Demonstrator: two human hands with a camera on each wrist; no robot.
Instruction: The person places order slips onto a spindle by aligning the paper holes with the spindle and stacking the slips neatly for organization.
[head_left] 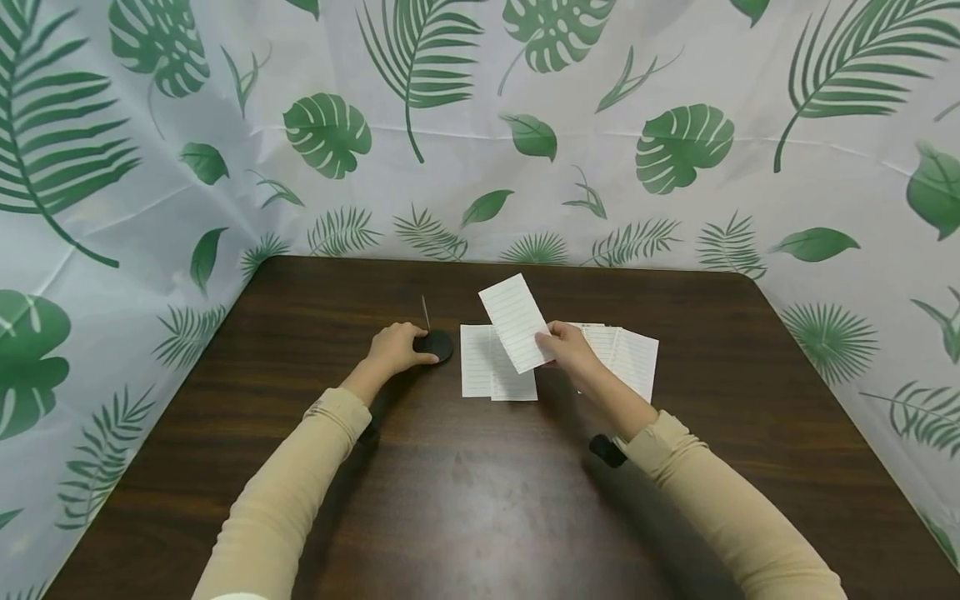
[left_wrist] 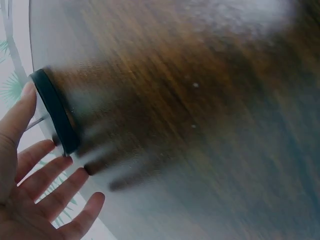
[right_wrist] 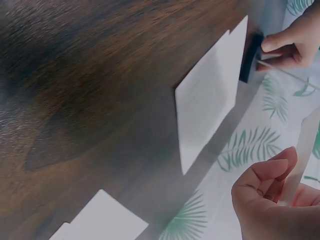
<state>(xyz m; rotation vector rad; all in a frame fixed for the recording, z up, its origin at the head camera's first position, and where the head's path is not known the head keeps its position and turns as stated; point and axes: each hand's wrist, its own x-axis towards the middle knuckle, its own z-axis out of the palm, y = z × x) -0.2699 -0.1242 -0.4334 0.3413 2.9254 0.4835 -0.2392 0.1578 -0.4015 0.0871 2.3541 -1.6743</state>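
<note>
A round black base with a thin upright metal spike, resembling a receipt spike, stands on the table. My left hand holds that base at its left edge; in the left wrist view, the thumb and index finger sit on opposite sides of it while the other fingers spread. Between thumb and fingers, my right hand pinches a white lined paper slip, raised above the table. Under it lie overlapping lined slips. More slips lie partly hidden behind the right hand.
The dark brown wooden table has its far edge against a white curtain printed with green leaves. A black wrist device hangs beneath the right wrist. In the right wrist view, a second group of slips lies at the lower left.
</note>
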